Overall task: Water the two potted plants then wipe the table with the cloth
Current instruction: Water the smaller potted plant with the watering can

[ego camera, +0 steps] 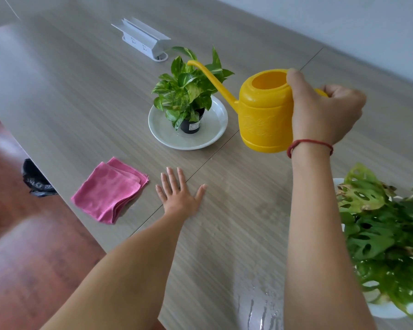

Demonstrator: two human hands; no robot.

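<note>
a yellow watering can (265,113) is gripped by its handle in the right hand (324,113) and held above the table (81,91), its spout reaching over the small potted plant (188,91) set on a white saucer (215,134). the left hand (179,194) is laid flat and open on the table beside the folded pink cloth (110,189). the second potted plant (386,234) is seen at the right edge, with water droplets (260,308) spread on the table near it.
</note>
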